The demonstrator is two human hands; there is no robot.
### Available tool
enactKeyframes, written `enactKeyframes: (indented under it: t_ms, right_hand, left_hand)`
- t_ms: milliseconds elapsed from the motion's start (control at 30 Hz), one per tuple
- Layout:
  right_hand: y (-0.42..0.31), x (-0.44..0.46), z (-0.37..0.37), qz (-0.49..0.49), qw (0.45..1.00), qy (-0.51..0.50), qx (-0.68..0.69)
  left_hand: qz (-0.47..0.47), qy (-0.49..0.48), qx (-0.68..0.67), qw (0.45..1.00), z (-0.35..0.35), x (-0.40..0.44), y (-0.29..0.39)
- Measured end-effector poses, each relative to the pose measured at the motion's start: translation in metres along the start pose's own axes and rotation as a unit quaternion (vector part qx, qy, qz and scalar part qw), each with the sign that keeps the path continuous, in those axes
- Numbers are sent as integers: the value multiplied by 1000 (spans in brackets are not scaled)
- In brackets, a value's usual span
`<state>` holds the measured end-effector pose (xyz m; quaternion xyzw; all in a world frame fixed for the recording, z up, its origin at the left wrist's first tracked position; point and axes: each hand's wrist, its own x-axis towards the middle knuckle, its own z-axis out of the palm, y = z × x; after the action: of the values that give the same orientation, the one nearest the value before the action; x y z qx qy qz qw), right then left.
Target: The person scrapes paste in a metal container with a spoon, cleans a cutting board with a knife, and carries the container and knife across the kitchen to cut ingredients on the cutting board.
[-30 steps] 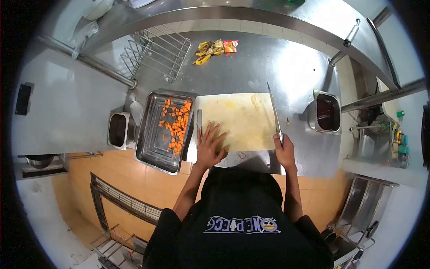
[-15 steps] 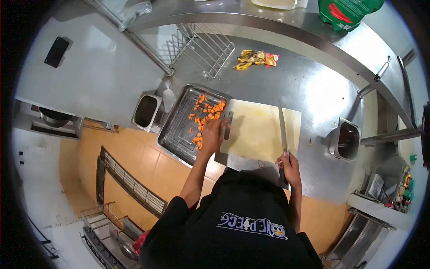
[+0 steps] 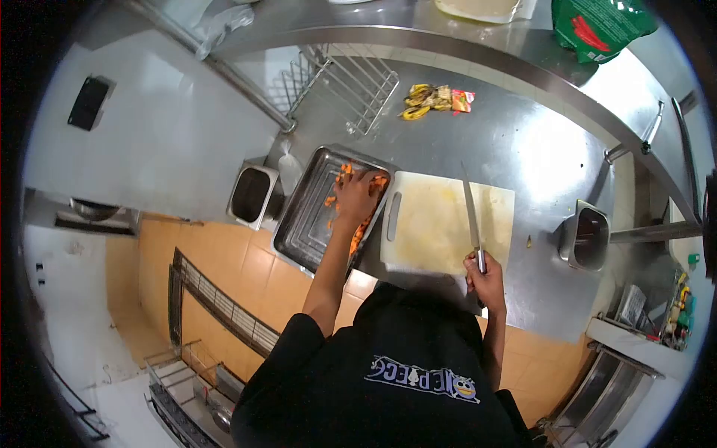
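My left hand (image 3: 357,198) reaches into the metal tray (image 3: 293,237), its fingers spread over the orange carrot pieces (image 3: 361,233). Some pieces are hidden beneath the palm. In my right hand (image 3: 487,278) is the handle of a long kitchen knife (image 3: 470,209). Its blade points away from me, above the right part of the white cutting board (image 3: 437,224). Between the tray and my right hand lies that board, with faint yellowish stains and a handle slot at its left end.
Banana peels (image 3: 423,101) and a red packet (image 3: 462,101) lie at the back of the steel table (image 3: 523,149). A wire rack (image 3: 366,89) stands behind the tray. Metal containers stand at left (image 3: 252,196) and right (image 3: 585,237). An overhead shelf (image 3: 448,36) crosses the far side.
My left hand has moved from the tray's right edge farther into the tray, onto the carrot pieces. The right hand keeps its hold on the knife. The whole view has shifted slightly.
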<state>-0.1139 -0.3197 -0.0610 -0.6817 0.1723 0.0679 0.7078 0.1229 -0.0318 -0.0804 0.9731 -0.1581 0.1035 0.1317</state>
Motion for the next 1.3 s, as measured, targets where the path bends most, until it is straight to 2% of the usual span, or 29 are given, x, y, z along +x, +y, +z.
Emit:
enactKeyframes:
  t_ms: [100, 167, 233, 367, 433, 467, 500, 567, 633, 700, 767, 833, 867, 900, 967, 1033, 1100, 1133, 1233, 1267, 1300]
  right_hand:
    - [-12, -9, 6, 23, 997, 32, 59]
    - [-9, -6, 13, 37, 996, 59, 50]
    - [-9, -3, 22, 45, 993, 93, 48]
    - [-14, 11, 38, 12, 997, 77, 2]
    - [-21, 20, 49, 13, 998, 62, 3]
    - [-25, 24, 54, 9, 998, 55, 11]
    - [-30, 27, 61, 13, 999, 50, 2]
    - [-40, 32, 73, 21, 998, 36, 52]
    - [-37, 32, 78, 26, 998, 45, 28]
    - [-36, 33, 80, 9, 997, 47, -65]
    - [-34, 28, 82, -17, 995, 64, -72]
    - [-26, 18, 83, -11, 990, 120, -77]
    - [-22, 11, 84, 6, 990, 138, -36]
    - [-21, 5, 81, 9, 989, 144, -38]
    - [-18, -1, 76, 55, 984, 169, -12]
    - [-6, -4, 68, 20, 982, 186, 7]
    - [5, -14, 61, 0, 980, 199, -24]
    - [-3, -19, 61, 17, 981, 190, 15]
    - [8, -22, 60, 69, 981, 181, -6]
    - [18, -19, 61, 45, 984, 171, -37]
    - [12, -18, 66, 68, 984, 161, -38]
  left_hand:
    - [7, -33, 2, 999, 14, 11, -3]
    - [-3, -40, -10, 999, 20, 18, -5]
    - [11, -8, -7, 1000, 18, 14, -8]
    - [21, 30, -33, 999, 15, 8, -18]
    - [35, 24, -111, 993, 8, 6, -20]
    - [36, 85, -131, 987, 6, 7, -17]
    - [26, 85, -135, 987, -3, 8, -15]
    - [12, 38, -190, 981, -25, 10, -4]
    - [-5, 46, -201, 978, -31, 10, 9]
    - [13, -23, -266, 964, -23, 15, 17]
    - [69, 3, -304, 950, -15, 16, 38]
    - [81, -63, -302, 948, -6, 10, 67]
    - [100, -79, -260, 957, -3, 6, 77]
    - [103, -83, -264, 955, 6, -1, 82]
    - [174, -95, -167, 966, 28, -13, 86]
    - [200, -66, -186, 960, 18, -14, 86]
    - [121, -99, -208, 965, 11, -20, 83]
    - [104, -156, -211, 959, 13, -16, 77]
    - [64, -197, -240, 948, 18, -14, 69]
    - [73, -208, -234, 947, 15, -15, 71]
    - [75, -203, -231, 949, 17, -17, 73]
